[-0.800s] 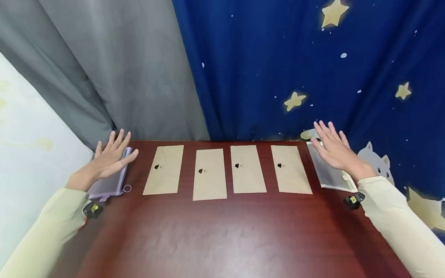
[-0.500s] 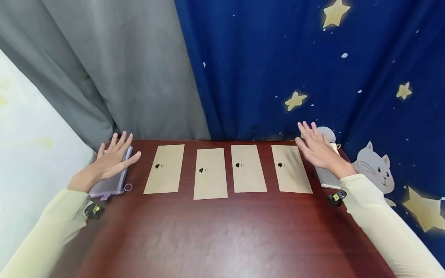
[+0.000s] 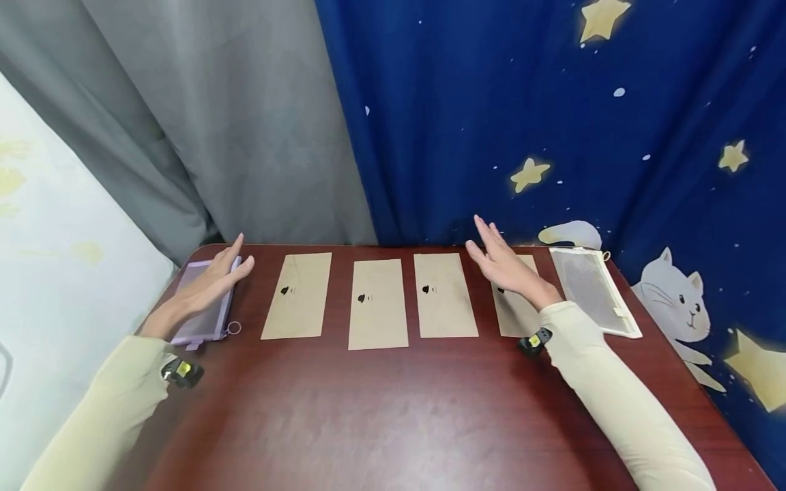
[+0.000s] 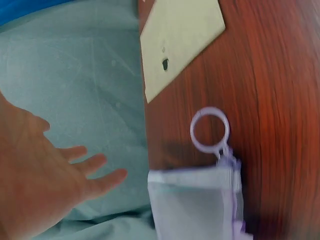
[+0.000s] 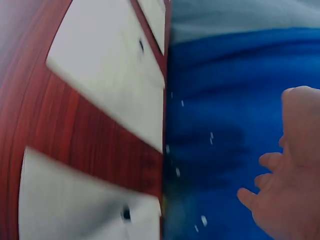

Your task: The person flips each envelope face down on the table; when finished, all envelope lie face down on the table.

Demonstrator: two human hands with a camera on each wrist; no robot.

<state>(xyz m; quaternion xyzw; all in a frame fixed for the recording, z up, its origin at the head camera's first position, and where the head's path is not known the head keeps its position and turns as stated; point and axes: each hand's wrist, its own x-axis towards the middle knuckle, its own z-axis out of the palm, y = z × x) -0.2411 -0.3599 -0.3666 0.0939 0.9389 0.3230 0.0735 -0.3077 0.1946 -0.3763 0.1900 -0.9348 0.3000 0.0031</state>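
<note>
My left hand is held with straight fingers over a purple-edged mesh zip pouch at the table's left end. The left wrist view shows the pouch's round zip ring; nothing is in that palm. With fingers extended, my right hand hovers over the rightmost beige envelope, hiding part of it. Several such envelopes lie flat in a row, among them a left one and two middle ones; each bears a small black hat mark.
A white-edged mesh zip pouch lies at the right end of the dark red table. Grey and blue star-patterned curtains hang along the back edge. A white surface stands to the left.
My right hand has moved left from over the white-edged pouch to over the rightmost envelope, uncovering the pouch. The left hand has turned slightly, its fingers closer together. The view has shifted a little.
</note>
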